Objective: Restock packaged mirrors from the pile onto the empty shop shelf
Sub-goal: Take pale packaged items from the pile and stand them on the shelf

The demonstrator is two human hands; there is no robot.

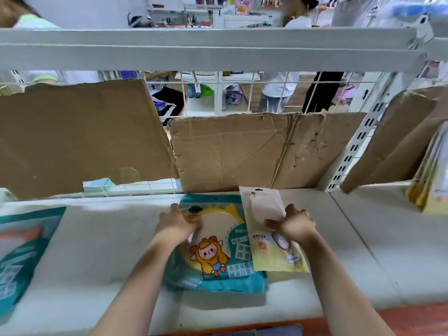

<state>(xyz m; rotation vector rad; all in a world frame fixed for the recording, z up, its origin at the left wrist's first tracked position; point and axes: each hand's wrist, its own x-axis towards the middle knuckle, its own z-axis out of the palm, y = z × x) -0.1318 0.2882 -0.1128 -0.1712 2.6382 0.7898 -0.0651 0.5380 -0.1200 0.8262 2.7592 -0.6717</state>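
Note:
A teal packaged mirror (pixel 225 253) with a yellow cartoon figure lies flat on the white shelf (pixel 97 238). My left hand (pixel 178 223) rests on its upper left part, fingers over the yellow rim. A pale yellow packaged hand mirror (pixel 266 238) lies partly over the teal pack's right edge. My right hand (pixel 294 223) grips it on its right side, thumb on top. Another teal pack (pixel 21 253) lies at the far left of the shelf.
Torn cardboard sheets (pixel 254 151) lean against the wire back grid (pixel 242 93). A metal upright (pixel 351 151) divides this bay from the right one, where packs (pixel 429 175) stand on edge. People stand beyond the grid. A shelf board (pixel 206 49) runs overhead.

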